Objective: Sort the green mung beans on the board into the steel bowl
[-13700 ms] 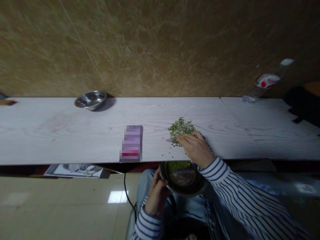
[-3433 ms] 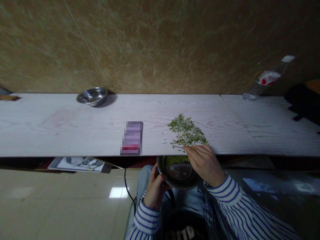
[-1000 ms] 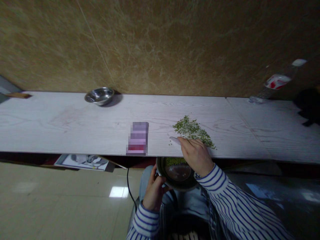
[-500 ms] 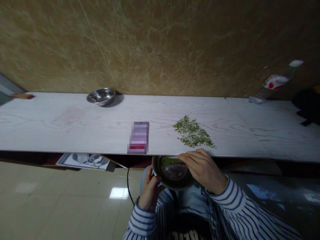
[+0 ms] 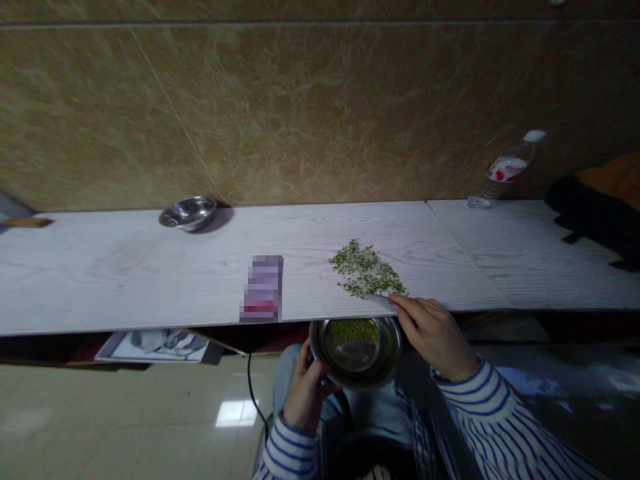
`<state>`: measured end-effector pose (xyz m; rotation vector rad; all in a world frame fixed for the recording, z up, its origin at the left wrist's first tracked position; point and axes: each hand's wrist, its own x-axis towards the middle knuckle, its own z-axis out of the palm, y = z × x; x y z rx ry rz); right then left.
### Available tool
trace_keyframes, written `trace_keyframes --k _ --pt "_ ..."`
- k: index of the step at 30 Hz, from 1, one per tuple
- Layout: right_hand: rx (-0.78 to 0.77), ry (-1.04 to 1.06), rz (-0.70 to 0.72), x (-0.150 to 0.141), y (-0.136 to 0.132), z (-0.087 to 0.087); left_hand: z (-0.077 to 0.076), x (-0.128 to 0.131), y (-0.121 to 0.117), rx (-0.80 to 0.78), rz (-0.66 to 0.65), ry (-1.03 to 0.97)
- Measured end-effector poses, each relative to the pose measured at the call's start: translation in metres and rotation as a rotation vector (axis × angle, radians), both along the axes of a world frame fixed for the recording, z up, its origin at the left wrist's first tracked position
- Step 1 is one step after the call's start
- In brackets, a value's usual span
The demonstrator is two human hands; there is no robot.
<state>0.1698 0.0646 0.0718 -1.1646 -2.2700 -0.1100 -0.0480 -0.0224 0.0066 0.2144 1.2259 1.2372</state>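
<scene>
Closest in, the seated person's jeans (image 5: pixel 367 410) showed beneath a large metal bowl (image 5: pixel 350 363). The left hand (image 5: pixel 306 395) gripped the bowl's left side, its thumb at the rim and the other fingers partly hidden. The bowl was just below the desk's near edge, its mouth turned upward, with green grains (image 5: pixel 353 329) gathered toward its far side and bare metal nearer the person.

The right hand (image 5: pixel 433 333) was above the bowl's right side, at the desk's edge, pinching a small flat tool (image 5: pixel 379 300) between thumb and fingers. The tool pointed left, its tip at the near border of a loose patch of more grains (image 5: pixel 370 270), spread thinly on the white desk (image 5: pixel 150 287). Whether the tip touched the wood could not be told.

Well to the left of this patch, a purple, blurred-out flat object (image 5: pixel 263 288) lay by the near edge. Below the desk, a black cable (image 5: pixel 253 390) hung toward the pale tiled floor (image 5: pixel 125 413).

Farther back, a smaller metal bowl (image 5: pixel 191 225) was near the brown wall (image 5: pixel 320 113), a piece of wood (image 5: pixel 27 222) lay at the far left, and a clear bottle (image 5: pixel 505 170) with a white cap stood on the right, beside a dark bundle (image 5: pixel 595 207).
</scene>
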Motion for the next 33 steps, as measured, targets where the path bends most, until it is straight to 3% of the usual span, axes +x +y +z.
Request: trace_keyframes --k 10,13,25,29,33 --pt "0.023 0.056 -0.070 0.030 0.010 -0.001 -0.014 0.009 0.000 -0.054 -0.033 -0.005" --pt "0.031 0.057 -0.087 0.037 0.015 -0.002 -0.012 0.014 0.001 -0.066 0.004 0.010" --pt "0.036 0.046 -0.185 0.070 0.023 -0.004 0.001 0.031 0.008 -0.068 -0.067 0.067" --pt "0.007 0.027 -0.166 0.076 0.026 -0.004 -0.002 0.038 0.003 -0.073 -0.072 0.047" --pt "-0.052 0.027 -0.060 0.068 0.027 0.000 -0.003 0.043 -0.002 -0.095 -0.064 0.052"
